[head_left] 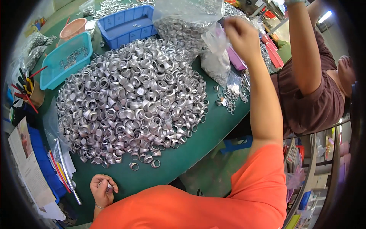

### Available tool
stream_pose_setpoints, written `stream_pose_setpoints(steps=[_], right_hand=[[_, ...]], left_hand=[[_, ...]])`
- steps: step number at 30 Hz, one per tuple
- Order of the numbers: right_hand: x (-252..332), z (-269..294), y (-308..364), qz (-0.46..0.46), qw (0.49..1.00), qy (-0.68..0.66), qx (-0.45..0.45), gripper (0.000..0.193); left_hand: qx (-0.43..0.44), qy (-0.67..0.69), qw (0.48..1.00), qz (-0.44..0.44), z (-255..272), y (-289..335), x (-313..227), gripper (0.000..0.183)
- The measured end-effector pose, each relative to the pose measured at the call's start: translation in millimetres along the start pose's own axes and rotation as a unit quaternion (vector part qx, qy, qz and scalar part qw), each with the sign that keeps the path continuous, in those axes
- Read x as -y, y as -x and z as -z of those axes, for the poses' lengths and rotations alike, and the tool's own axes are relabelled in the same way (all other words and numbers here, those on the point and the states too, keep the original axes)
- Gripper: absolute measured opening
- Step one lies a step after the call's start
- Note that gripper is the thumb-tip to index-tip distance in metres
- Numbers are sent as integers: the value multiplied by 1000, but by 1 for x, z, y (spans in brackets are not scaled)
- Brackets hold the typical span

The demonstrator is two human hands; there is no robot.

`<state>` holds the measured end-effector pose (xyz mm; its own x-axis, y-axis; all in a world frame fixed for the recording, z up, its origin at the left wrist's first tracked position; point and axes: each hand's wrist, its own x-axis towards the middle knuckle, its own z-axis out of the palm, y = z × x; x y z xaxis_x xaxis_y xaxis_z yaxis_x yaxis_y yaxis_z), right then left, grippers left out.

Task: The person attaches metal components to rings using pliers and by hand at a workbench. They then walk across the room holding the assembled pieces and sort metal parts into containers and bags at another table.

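A large heap of silver-coloured metal rings [133,91] covers the middle of the green table [194,152]. Close to the table's near left edge, my left hand [102,190] is curled around a small ring [109,186], partly hidden by the fingers. My right hand [244,38] is stretched far out to the right, raised beside the clear plastic bags. Motion blurs its bent fingers, so whether anything is in them does not show. Nearest to it are a big clear bag of rings [179,34] and a smaller clear bag of grey pieces [215,65].
Behind the heap stand a blue bin [126,28], a teal tray [47,72] and a pinkish bowl [72,28]. A pen cup [37,95] and papers [28,160] line the left. Small loose rings [230,101] lie right. A co-worker in a brown shirt [312,103] is beside me.
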<state>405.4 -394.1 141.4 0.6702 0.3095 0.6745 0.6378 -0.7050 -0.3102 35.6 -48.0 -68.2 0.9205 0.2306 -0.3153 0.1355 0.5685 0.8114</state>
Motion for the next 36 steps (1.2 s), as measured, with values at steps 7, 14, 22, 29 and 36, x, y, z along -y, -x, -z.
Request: stream_pose_setpoints(steps=[7,14,22,29,36], right_hand=[[-72,6,202,-220,885,171,372,22],[-24,1,247,-313,927,-66,196,19],[-37,-48,212,-107,992,68,8,27],[-93,-49,214,-217,966,134,43,12],[51,-63,215,-46,993,-107,15,17]], left_hand=[[25,-6,1000,5,-3,3,2,8],[13,-38,999,-11,-4,7,1,9],[5,-42,999,-18,-6,7,-1,9],[18,-36,999,-13,-5,5,3,9],[5,-46,999,-28,-2,7,-1,9]])
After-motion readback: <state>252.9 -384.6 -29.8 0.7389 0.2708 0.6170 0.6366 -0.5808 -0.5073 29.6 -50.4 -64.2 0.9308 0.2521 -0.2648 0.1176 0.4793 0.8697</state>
